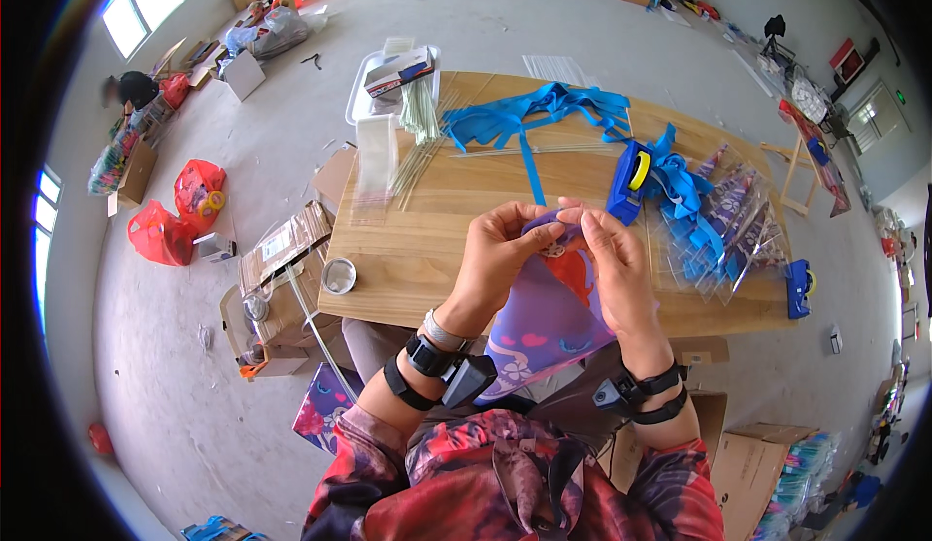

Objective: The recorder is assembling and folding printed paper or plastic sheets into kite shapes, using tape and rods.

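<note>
Over the near edge of the table, my left hand [497, 262] and my right hand [614, 267] are closed close together, fingertips pinching the top of a thin purple printed sheet [529, 323]. Red, pink and white figures show on the sheet, which hangs down toward my lap. A blue ribbon [532, 167] runs from a loose blue ribbon pile [544, 112] down to my fingertips; whether it is gripped there is hidden. To the right of my right hand stands a blue tape dispenser [629, 182] with yellow tape.
The wooden table [427, 260] also bears thin pale rods [417, 167], a small round tin [339, 276], clear-wrapped purple printed packs [743, 211] and a second tape dispenser [800, 289]. A white tray [361, 104] holds a small box [400, 70]. Cardboard boxes [282, 250] stand at the left.
</note>
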{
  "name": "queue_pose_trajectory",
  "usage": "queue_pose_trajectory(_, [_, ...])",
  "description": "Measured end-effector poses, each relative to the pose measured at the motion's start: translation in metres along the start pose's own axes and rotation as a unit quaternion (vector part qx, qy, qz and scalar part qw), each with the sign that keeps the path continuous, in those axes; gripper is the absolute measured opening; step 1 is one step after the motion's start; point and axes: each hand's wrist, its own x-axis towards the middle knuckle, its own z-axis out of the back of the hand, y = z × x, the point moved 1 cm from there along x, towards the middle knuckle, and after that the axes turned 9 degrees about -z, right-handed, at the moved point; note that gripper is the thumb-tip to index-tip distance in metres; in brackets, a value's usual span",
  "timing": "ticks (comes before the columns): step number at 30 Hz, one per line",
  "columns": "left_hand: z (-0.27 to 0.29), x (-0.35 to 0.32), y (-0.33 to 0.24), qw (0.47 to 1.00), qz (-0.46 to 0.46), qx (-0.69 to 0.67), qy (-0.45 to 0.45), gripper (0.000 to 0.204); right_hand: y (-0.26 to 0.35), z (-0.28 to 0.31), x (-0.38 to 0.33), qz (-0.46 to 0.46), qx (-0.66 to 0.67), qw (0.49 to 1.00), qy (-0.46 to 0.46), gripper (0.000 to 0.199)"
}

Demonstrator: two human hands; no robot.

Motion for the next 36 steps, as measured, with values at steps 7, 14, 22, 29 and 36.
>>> queue_pose_trajectory(7, [0.005,0.0,0.003,1.0,-0.006,0.009,-0.002,0.015,-0.002,-0.005,0.001,0.112,-0.08,0.99,-0.033,0.018])
queue_pose_trajectory(14, [-0.002,-0.003,0.001,1.0,-0.01,0.008,0.007,0.013,-0.003,0.001,0.009,0.265,-0.315,0.902,-0.129,0.018])
queue_pose_trajectory(22, [-0.007,-0.004,-0.001,1.0,-0.009,-0.018,0.008,0.012,0.008,0.002,0.014,0.34,-0.379,0.849,-0.141,0.022])
queue_pose_trajectory(29, [-0.004,-0.003,0.002,1.0,-0.002,-0.025,0.004,0.013,0.019,0.004,0.02,0.343,-0.39,0.846,-0.121,0.026])
queue_pose_trajectory(36, [-0.006,-0.006,-0.003,0.999,0.017,-0.032,0.003,0.013,0.031,0.004,0.024,0.251,-0.339,0.901,-0.101,0.027])
